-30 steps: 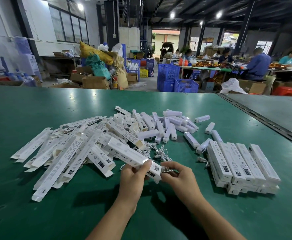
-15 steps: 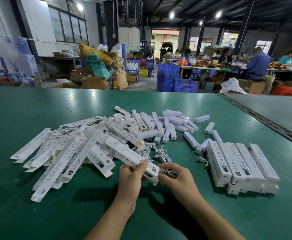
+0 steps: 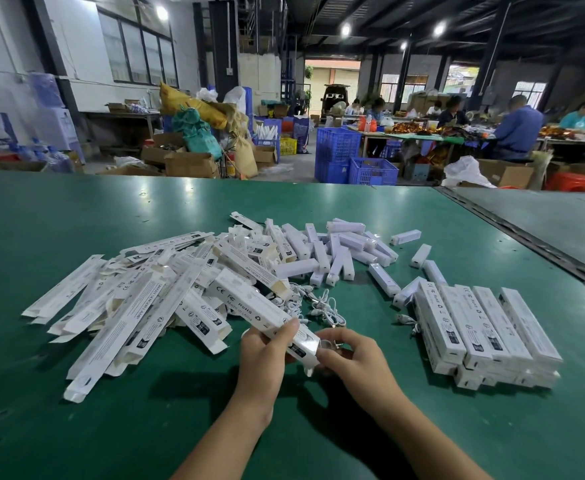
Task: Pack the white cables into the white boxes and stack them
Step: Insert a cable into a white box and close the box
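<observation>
You'd only got a small stack (image 3: 485,334) done, left hand (image 3: 266,355) gripping a box (image 3: 259,306), right hand (image 3: 356,358) pinching a cable (image 3: 330,344) at its end, with a big pile (image 3: 128,306) left.

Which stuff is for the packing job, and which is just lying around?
For the job: held white box, left hand, right hand, pinched cable, loose cables, flat boxes, packed stack.
Just lying about: blue crates, cardboard boxes, red stool.
</observation>
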A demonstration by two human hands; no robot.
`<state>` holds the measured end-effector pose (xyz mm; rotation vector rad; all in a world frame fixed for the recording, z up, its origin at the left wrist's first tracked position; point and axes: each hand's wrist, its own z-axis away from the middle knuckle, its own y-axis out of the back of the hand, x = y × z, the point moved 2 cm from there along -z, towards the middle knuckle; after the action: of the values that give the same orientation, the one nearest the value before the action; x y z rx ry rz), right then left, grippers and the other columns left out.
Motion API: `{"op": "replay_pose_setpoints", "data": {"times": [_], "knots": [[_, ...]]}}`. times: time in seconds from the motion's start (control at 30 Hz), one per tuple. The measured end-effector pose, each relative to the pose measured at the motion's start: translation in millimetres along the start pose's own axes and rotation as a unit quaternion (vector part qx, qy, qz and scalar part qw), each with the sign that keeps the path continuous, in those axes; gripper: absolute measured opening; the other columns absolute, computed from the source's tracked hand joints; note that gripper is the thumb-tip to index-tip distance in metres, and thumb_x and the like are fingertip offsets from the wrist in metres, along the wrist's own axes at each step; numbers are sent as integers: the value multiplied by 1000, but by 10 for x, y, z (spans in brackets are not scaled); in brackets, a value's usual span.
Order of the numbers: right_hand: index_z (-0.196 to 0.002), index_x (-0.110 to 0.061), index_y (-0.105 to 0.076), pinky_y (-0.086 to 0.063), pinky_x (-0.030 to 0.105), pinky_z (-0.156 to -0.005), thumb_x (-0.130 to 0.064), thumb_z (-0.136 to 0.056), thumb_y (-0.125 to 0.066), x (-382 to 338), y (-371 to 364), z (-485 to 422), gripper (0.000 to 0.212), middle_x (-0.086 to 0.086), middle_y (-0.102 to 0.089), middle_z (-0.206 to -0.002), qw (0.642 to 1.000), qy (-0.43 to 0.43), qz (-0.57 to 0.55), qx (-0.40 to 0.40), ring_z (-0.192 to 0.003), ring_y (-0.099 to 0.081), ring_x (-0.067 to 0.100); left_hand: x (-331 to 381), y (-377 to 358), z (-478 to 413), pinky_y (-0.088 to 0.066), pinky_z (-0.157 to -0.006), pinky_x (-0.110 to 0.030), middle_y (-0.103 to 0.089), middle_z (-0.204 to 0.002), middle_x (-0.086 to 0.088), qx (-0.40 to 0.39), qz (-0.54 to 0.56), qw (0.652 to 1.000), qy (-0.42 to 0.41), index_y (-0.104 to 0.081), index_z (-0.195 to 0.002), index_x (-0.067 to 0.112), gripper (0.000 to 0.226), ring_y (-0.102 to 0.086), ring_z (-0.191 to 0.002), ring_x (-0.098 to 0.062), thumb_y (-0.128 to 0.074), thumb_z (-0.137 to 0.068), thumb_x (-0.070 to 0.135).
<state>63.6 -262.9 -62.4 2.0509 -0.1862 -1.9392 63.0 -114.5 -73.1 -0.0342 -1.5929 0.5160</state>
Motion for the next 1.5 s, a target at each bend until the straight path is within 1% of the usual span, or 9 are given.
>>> {"op": "replay_pose_setpoints", "data": {"times": [0.13, 0.37, 0.47, 0.6, 0.73, 0.93, 1.07, 1.33, 1.5], "knots": [[-85, -30, -71, -55, 38, -66, -10, -85, -61, 4, -17, -2, 23, 0, -74, -75, 998, 18, 58, -24, -71, -69, 23, -32, -13, 12, -56, -71, -24, -77, -91, -7, -9, -15, 1000, 7, -73, -98, 5, 10, -73, -89, -22, -68, -91, 7], [-84, -28, -72, -56, 40, -71, -9, -84, -62, 37, -27, -19, 22, 1, -74, -75, 996, 29, 78, -29, -73, -70, 24, -28, -32, 23, -54, -68, -16, -78, -90, -3, -10, -35, 999, -12, -73, -96, 7, 8, -73, -87, -16, -68, -91, 5], [-86, -26, -74, -56, 34, -72, -11, -85, -68, 40, -5, -32, 16, -2, -75, -78, 998, 32, 51, -9, -73, -70, 18, -22, -13, 7, -55, -73, -23, -78, -90, -2, 1, -35, 999, -18, -75, -95, 9, 7, -74, -88, -17, -69, -91, 9], [-87, -19, -74, -54, 23, -64, -7, -84, -73, 41, 17, -37, 12, 1, -75, -77, 1000, 11, -29, -1, -66, -67, 12, -16, 4, -2, -56, -87, -41, -78, -96, -3, 17, -5, 1000, -15, -74, -96, 14, 7, -73, -96, -23, -71, -90, 12], [-88, -11, -74, -55, 28, -67, -4, -83, -72, 61, 32, -47, 9, 9, -74, -75, 996, -3, -94, -8, -66, -67, 16, -9, 3, -5, -55, -93, -44, -77, -101, -2, 26, 12, 999, -17, -72, -99, 17, 10, -72, -100, -22, -71, -90, 13], [-85, -8, -74, -55, 20, -67, 2, -82, -73, 85, 67, -105, 10, 12, -74, -80, 968, 1, -231, 98, -73, -71, 18, -1, 22, -31, -57, -81, -35, -77, -103, -3, 50, 43, 998, -8, -71, -108, 13, 16, -73, -95, -18, -69, -92, 16], [-82, -5, -72, -58, 24, -69, 5, -80, -73, 73, 69, -107, 10, 15, -73, -80, 950, 6, -298, 98, -75, -71, 24, 0, 32, -38, -59, -66, -27, -78, -91, 1, 51, 70, 996, 11, -71, -101, 15, 10, -74, -83, -13, -67, -92, 14], [-81, -6, -72, -50, 22, -58, -7, -75, -81, 67, 55, -91, 11, 15, -72, -72, 972, 16, -220, 80, -64, -66, 17, 27, -28, 10, -58, -64, -22, -78, -93, -3, 31, 108, 994, 12, -69, -103, 11, 13, -75, -86, -15, -67, -90, 13], [-79, -3, -69, -56, 24, -65, 1, -80, -74, 58, 62, -103, 7, 13, -69, -72, 952, 9, -291, 97, -65, -64, 19, 42, -23, 17, -58, -64, -23, -78, -91, -2, 36, 112, 993, 12, -70, -101, 10, 12, -75, -85, -15, -68, -89, 14]]}}
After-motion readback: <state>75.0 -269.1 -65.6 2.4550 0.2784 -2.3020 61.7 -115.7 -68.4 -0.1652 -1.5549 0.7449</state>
